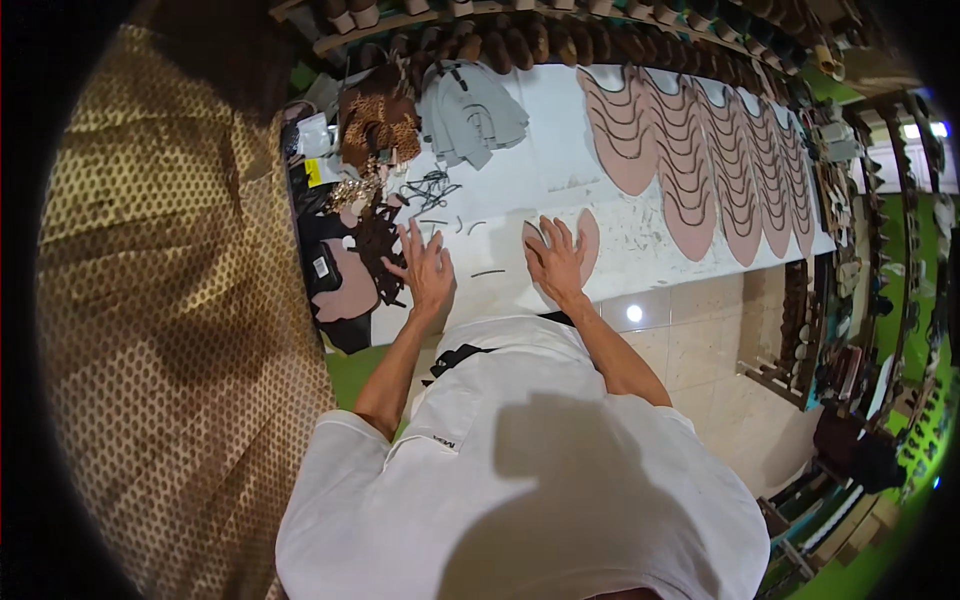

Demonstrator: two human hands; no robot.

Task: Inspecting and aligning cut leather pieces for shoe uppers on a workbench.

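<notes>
My right hand (556, 258) lies flat, fingers spread, on a pink curved leather piece (588, 238) on the white worktable (530, 170). My left hand (424, 268) rests flat on the white table surface, fingers apart, beside a heap of dark brown cut pieces (378, 240). A thin dark strip (488, 272) lies between the two hands. Neither hand grips anything.
Rows of overlapping pink shoe-upper pieces (700, 160) cover the table's right half. Grey pieces (470, 115), spotted brown pieces (375, 125) and black straps (430, 188) lie at the back left. A yellow patterned curtain (170, 300) hangs at left. Racks of shoe lasts (560, 40) line the back.
</notes>
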